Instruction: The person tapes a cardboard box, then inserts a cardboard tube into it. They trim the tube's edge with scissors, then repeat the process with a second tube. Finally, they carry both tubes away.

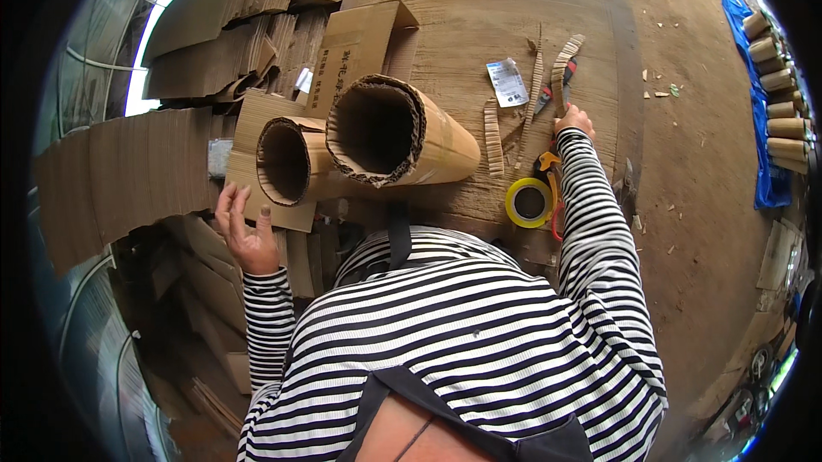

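Observation:
My left hand (248, 231) is raised with its fingers apart, holding nothing, at the left edge of a flat cardboard sheet (248, 149). Two cardboard tubes lie on the table beside it: a narrower one (321, 162) and a wider rolled one (449, 141), their open ends turned toward the left. On the right, my right hand (575, 121) is closed round the near end of a curved corrugated cardboard strip (563, 64). Partly under that strip lies a red and black tool (545, 99), its kind unclear. Other torn strips (492, 137) lie to the left.
A yellow tape roll (516, 214), an orange-handled tool (548, 160) and a printed white packet (508, 83) lie on the wooden table (479, 0). Stacked cardboard (128, 162) fills the left side. Several finished tubes (783, 128) rest on a blue sheet (760, 154) far right.

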### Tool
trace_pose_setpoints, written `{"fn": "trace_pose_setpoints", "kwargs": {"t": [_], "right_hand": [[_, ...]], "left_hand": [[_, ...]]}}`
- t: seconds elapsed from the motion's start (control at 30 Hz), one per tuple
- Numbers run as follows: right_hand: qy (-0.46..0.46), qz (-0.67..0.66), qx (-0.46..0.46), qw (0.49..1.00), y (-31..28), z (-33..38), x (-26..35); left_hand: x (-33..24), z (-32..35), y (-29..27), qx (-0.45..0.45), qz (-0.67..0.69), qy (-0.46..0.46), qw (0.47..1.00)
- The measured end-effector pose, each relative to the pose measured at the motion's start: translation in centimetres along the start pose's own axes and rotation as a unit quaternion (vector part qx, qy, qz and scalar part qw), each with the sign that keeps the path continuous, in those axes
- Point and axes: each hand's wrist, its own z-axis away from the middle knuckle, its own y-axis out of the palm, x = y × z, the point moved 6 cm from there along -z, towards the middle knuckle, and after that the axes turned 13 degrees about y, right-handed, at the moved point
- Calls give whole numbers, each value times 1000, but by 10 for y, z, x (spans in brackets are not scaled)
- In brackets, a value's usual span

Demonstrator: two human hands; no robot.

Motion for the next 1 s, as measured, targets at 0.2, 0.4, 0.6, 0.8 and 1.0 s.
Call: {"fn": "trace_pose_setpoints", "kwargs": {"t": [0.2, 0.4, 0.6, 0.8, 1.0], "right_hand": [[-25, -7, 38, 999, 10, 1, 46], [52, 35, 123, 990, 47, 11, 55], [81, 31, 116, 989, 52, 8, 48], [51, 16, 90, 995, 41, 31, 52], [96, 3, 118, 988, 60, 18, 55]], "left_hand": [[3, 30, -8, 12, -14, -37, 999], [0, 41, -8, 27, -18, -68, 997], [1, 48, -5, 37, -3, -76, 996], [5, 46, 1, 44, 4, -50, 998], [4, 36, 8, 48, 5, -31, 998]]}}
